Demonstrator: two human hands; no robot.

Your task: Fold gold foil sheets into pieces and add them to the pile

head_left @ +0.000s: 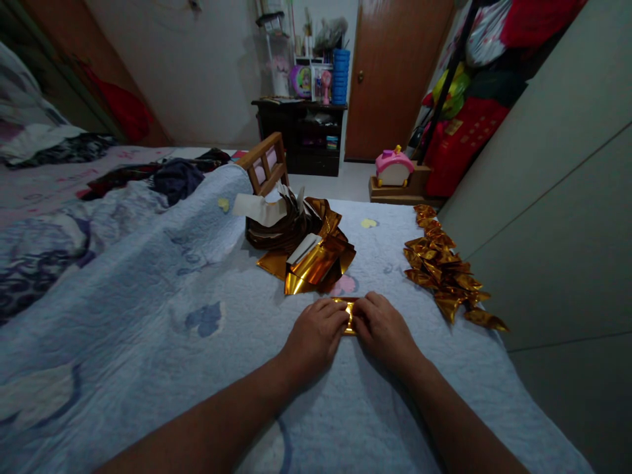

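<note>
A small folded sheet of gold foil paper point(350, 317) lies on the quilt point(237, 368), mostly covered by my fingers. My left hand point(318, 332) holds its left part, fingers curled and pressed together. From the right, my right hand point(384, 329) grips the other part in the same closed way; its thumb is partly hidden. Just beyond my hands is a loose stack of gold foil sheets point(320, 260) with pale backs, some bent and fanned out. Along the right edge of the bed sits a heap of folded gold foil pieces point(439, 266) with pointed ends.
Rumpled clothes and bedding point(172, 178) cover the left side. A wooden rail point(269, 161) rises at the bed's far end. Beyond stand a dark cabinet point(301, 141), a brown door point(395, 72) and a pink toy point(394, 166). A pale wardrobe point(557, 197) borders the right.
</note>
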